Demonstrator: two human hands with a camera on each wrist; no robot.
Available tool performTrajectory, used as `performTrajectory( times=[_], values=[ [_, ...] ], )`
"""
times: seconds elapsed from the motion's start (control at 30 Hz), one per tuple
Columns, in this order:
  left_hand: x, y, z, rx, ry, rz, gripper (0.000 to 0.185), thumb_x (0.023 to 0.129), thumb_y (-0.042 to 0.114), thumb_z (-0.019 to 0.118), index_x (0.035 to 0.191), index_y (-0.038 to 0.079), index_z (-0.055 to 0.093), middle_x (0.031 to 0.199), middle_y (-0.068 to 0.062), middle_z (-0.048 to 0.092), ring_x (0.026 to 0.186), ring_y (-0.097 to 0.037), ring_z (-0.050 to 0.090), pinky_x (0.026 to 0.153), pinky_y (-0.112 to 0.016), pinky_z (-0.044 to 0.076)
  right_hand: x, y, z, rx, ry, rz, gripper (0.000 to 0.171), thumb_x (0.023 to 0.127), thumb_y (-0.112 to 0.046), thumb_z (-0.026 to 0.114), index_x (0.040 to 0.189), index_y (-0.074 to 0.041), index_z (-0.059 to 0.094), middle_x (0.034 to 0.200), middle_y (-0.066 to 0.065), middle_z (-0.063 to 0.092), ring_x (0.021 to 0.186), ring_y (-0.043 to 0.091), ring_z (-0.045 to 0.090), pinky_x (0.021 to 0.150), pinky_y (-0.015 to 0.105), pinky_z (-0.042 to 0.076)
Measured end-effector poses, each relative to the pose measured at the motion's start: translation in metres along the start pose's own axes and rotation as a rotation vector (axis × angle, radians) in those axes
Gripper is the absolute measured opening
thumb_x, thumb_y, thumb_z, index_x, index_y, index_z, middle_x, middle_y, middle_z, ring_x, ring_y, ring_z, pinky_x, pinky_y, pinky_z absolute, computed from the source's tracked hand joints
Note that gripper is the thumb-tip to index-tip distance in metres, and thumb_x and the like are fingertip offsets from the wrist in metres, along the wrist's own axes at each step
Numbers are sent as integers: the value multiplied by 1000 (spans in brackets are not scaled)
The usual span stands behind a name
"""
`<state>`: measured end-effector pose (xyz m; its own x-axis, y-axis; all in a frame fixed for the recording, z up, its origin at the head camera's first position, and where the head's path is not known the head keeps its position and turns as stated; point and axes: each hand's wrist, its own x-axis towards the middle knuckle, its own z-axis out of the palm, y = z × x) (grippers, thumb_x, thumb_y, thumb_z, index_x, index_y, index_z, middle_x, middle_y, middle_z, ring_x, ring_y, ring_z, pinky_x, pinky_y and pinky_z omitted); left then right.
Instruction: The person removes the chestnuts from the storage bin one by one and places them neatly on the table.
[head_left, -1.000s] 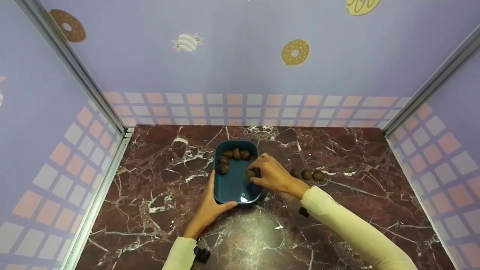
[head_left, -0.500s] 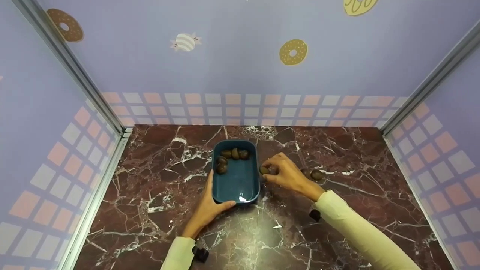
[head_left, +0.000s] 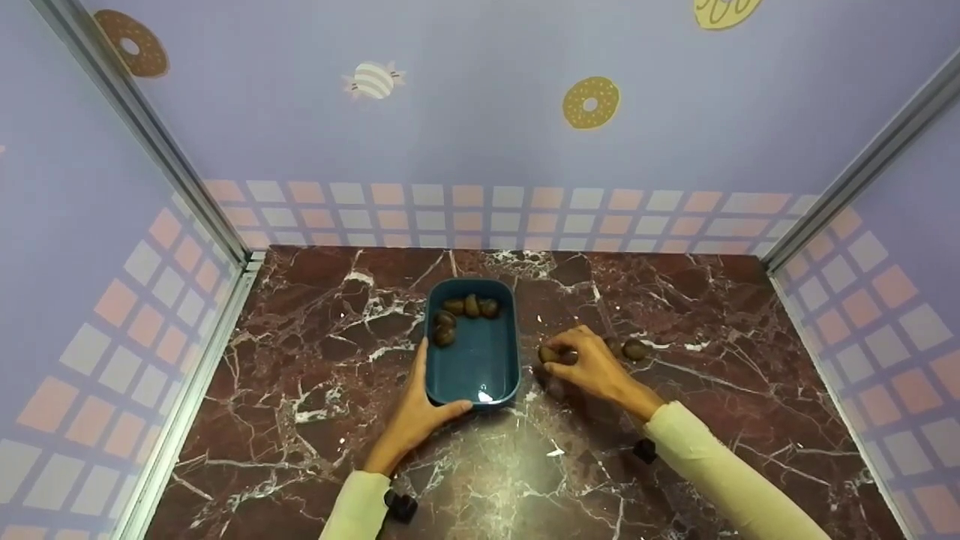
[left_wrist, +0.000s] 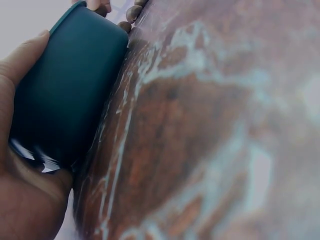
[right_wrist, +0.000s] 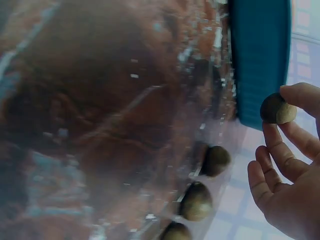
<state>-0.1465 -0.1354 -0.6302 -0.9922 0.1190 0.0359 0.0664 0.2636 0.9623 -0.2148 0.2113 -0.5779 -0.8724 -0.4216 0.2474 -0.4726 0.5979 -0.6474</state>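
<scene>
My left hand [head_left: 416,416] holds the front left corner of a deep blue rectangular dish [head_left: 474,367], thumb at its near rim and fingers along its left side. In the left wrist view, the dish's outer wall [left_wrist: 72,75] lies against that hand. Several brown chestnuts [head_left: 472,306] lie inside the dish, along the far end and the left wall. Right of the dish, my right hand [head_left: 596,367] pinches one chestnut [right_wrist: 277,108] between thumb and fingertips; its dark shell has a tan patch. Beyond that hand, more chestnuts [right_wrist: 196,201] sit in a row on the table, partly hidden in the head view.
The red-brown marbled tabletop [head_left: 315,360] has white veins and a few small white flecks. A lilac wall [head_left: 480,135] with printed donuts and checks stands behind it. Side panels [head_left: 97,322] with metal rails close in the left and right.
My right hand has drawn back from over the dish's right side, moving right and slightly nearer with the chestnut still pinched. The left hand and the dish have stayed in place.
</scene>
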Motion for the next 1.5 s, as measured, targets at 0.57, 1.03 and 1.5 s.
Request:
performTrajectory(
  times=[0.57,1.03,1.5],
  values=[
    [1,3,-1,7,-6,9,135,84,30,100,180,20,5,184,-18,7,168,-42,11,131,-68,17,-22,14,7,41,8,148,20,91,-9,90,109,-5,83,104,6,80,100,25,72,93,47,59],
    [1,2,-1,11,-8,5,135,83,31,100,180,19,7,184,-17,8,168,-42,11,131,-67,17,-27,23,10,163,61,283,18,92,-7,89,107,-2,80,91,7,80,69,14,69,62,23,54],
    [0,-2,-1,-26,-11,-15,133,84,28,99,180,22,7,185,-13,5,169,-38,8,132,-66,14,-38,31,4,169,133,363,21,92,-4,88,111,4,79,101,13,81,87,24,77,78,23,57]
  ],
)
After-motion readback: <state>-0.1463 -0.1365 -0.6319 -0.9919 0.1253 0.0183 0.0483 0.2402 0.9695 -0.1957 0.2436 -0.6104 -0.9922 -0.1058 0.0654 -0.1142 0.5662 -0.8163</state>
